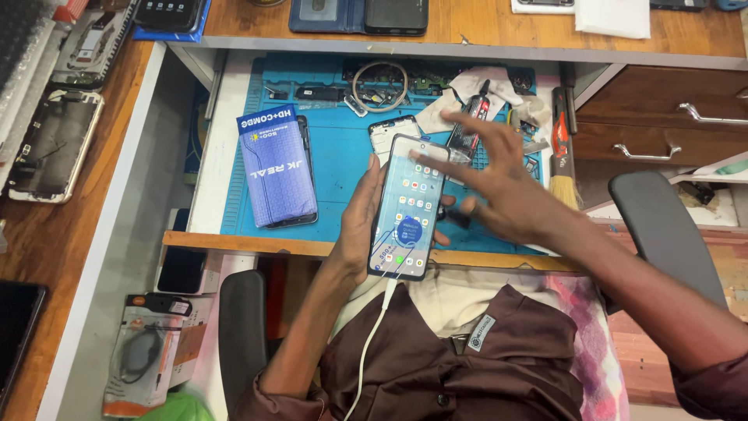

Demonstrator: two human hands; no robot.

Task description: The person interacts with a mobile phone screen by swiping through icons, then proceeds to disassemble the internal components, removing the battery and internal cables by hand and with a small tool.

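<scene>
L hand [360, 222] gripped phone [409, 206], long axis upright | R hand [499, 183] fingers spread, empty, hovering just right of the screen

the right hand [499, 183] was motion-blurred and covered part of the blue mat [343, 168]. small parts along the mat's far edge were too small to identify. the white cable [372, 343] ran off the bottom edge.
</scene>
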